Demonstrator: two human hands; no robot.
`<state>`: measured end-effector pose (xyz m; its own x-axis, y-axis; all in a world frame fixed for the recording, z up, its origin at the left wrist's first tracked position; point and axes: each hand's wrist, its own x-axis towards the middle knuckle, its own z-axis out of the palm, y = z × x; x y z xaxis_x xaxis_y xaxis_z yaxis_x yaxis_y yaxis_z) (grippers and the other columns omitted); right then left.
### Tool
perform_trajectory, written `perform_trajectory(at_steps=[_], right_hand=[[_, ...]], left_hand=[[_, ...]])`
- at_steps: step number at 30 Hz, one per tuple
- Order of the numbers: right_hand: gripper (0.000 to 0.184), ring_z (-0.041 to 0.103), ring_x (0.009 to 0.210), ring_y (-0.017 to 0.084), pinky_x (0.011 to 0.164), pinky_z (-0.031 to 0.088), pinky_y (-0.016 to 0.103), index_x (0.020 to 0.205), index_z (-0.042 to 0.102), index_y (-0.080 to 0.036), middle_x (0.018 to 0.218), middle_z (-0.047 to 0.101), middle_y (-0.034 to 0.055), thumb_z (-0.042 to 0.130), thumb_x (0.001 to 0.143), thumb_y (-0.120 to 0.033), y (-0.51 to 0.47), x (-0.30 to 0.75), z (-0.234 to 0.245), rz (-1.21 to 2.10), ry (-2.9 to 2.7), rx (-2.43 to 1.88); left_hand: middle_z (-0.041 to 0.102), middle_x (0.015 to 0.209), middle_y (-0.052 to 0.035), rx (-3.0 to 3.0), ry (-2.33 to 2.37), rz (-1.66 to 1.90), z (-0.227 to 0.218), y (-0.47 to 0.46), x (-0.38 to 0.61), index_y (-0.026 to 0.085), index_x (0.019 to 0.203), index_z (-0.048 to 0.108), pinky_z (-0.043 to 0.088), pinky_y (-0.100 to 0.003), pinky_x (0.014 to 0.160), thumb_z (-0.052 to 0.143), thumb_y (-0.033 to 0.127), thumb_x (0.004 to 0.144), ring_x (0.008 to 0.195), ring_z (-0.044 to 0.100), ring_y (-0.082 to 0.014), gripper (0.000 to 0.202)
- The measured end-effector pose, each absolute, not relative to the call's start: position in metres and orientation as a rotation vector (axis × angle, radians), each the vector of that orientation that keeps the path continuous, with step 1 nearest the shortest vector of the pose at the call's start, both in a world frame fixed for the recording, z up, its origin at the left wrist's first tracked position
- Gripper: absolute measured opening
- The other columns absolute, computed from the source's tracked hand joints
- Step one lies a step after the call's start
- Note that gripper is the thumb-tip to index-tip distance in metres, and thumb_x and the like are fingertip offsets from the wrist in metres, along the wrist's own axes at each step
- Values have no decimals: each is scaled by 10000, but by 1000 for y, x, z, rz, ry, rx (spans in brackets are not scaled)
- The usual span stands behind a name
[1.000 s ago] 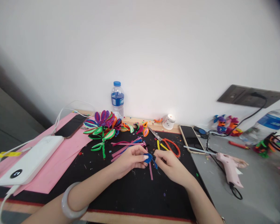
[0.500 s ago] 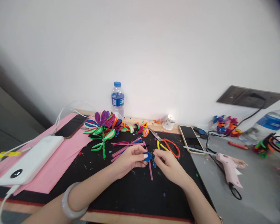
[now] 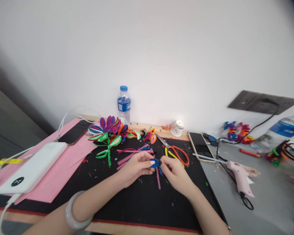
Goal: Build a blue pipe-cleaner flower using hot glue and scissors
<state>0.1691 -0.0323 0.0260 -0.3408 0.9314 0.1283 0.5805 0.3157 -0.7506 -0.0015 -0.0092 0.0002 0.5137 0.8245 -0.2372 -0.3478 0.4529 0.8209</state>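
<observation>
Between the fingers of my left hand is a small blue fuzzy coil, which looks like wound pipe cleaner. My right hand is close beside it, thumb and forefinger pinched at a small dark bit by the coil's right edge; its exact kind is too small to tell. Pink and purple pipe cleaners lie on the black mat behind and under my hands. Past my right hand rest open scissors with orange handles and a yellow pipe cleaner piece beside them.
A pipe-cleaner flower lies back left, before a water bottle. A paper cup and phone stand behind the scissors. On the right is a pink glue gun. A white power bank rests on pink paper.
My right hand has shifted very slightly left, nearer the coil, and the dark bit at its fingertips shows more clearly. My left hand keeps its hold on the coil.
</observation>
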Motion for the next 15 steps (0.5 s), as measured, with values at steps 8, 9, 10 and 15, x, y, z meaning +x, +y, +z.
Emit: perform_trajectory(at_steps=[8, 9, 10, 15], right_hand=[[275, 305, 516, 91, 492, 240, 217, 589, 301, -190, 553, 322, -53, 365, 857, -198, -32, 167, 24, 824, -1997, -1322], [276, 308, 515, 91, 491, 241, 217, 589, 305, -190, 551, 323, -54, 366, 858, -200, -32, 167, 24, 822, -1993, -1323], [276, 311, 514, 91, 490, 242, 216, 589, 310, -189, 549, 324, -54, 367, 859, -202, -32, 166, 23, 820, -1988, -1324], [265, 310, 502, 90, 480, 244, 217, 590, 343, -188, 544, 328, -54, 376, 853, -192, -33, 165, 18, 799, -1955, -1326]], left_hand=[[602, 710, -6, 787, 698, 820, -1, -9, -1, 138, 793, 550, 460, -232, 619, 703, 221, 649, 624, 578, -95, 226], [603, 704, -6, 788, 698, 821, 0, -9, -1, 137, 794, 549, 459, -231, 618, 702, 219, 652, 621, 577, -95, 224], [603, 699, -7, 788, 700, 823, 0, -9, -1, 138, 795, 548, 459, -230, 617, 700, 220, 653, 619, 577, -94, 223], [607, 709, -7, 773, 710, 830, -1, -9, -1, 140, 793, 552, 460, -232, 626, 703, 223, 651, 619, 579, -93, 224]])
